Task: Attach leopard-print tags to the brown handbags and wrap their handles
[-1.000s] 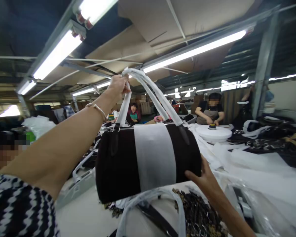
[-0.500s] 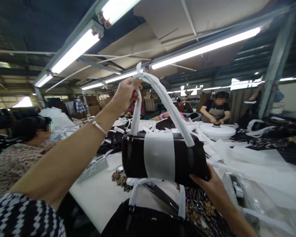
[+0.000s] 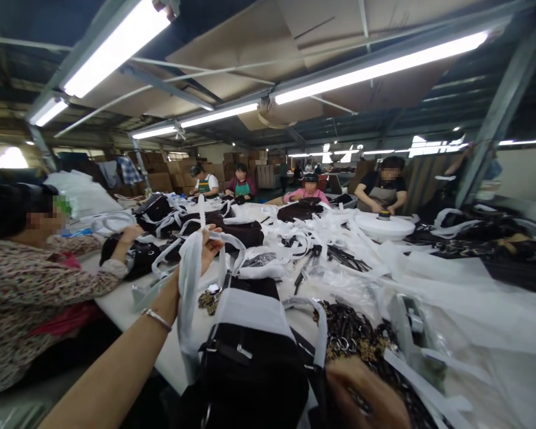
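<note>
A black handbag (image 3: 259, 366) with a wide white paper band (image 3: 250, 307) across it stands low in front of me on the table. Its handles are wrapped in white paper (image 3: 189, 280). My left hand (image 3: 211, 247) is closed around a wrapped handle, with a loose paper end sticking up above the fingers. Dark bag parts overlap near the bottom edge, so I cannot tell where one bag ends and another begins. Beside the bag's right end, my right hand (image 3: 366, 393) is smeared by motion, and its grip is unclear.
Dark chains with rings and leopard-patterned pieces (image 3: 343, 333) lie to the right. A plastic-wrapped box (image 3: 411, 325) and white sheets (image 3: 455, 280) lie beyond. A co-worker (image 3: 31, 286) sits close on the left. Several people work across the table, one by a white round stand (image 3: 384, 226).
The handbag has come down from in front of my face to the table, turning as it lowered. My left hand still grips the handle. My right hand has moved down and towards me.
</note>
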`<state>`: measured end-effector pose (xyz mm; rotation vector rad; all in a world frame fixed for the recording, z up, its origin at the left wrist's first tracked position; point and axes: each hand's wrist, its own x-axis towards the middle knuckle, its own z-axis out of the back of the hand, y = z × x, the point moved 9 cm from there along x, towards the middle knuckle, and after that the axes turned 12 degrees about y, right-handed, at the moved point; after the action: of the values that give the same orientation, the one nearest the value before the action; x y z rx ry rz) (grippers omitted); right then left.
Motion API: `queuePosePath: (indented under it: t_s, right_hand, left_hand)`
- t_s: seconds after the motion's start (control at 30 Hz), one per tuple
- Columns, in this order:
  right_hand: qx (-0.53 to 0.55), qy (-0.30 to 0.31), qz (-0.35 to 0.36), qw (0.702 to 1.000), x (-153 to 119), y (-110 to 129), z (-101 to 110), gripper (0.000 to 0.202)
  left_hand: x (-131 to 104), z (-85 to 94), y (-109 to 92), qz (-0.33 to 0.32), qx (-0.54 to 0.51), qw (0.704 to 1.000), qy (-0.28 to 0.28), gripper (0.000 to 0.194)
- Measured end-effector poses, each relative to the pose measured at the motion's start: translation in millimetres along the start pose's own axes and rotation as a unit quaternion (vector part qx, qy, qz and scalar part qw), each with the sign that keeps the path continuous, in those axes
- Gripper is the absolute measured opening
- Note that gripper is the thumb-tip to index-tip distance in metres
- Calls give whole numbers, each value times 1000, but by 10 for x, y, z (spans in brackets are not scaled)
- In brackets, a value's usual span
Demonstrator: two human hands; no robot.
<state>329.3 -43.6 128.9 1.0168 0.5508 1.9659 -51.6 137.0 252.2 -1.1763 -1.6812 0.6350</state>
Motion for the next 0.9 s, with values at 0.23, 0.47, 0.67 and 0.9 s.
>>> queuePosePath:
  t_s: [0.23,0.47,0.67,0.9]
  right_hand:
    - [-19,37,42,998,1607,220,8,55]
    - [109,256,44,960,2401,185,-494,69]
    - [24,193,100,976,2629,287,-297,37]
    - [78,142,103,981,2493,467,438,16]
  left_hand:
    - [60,-501,-355,-31,-81,994,74,26]
    - [0,-1305,-619,-67,-85,976,188,24]
    - [342,-1795,-619,-87,-100,972,195,34]
    - [584,-2411,-1136,-150,-54,962,222,34]
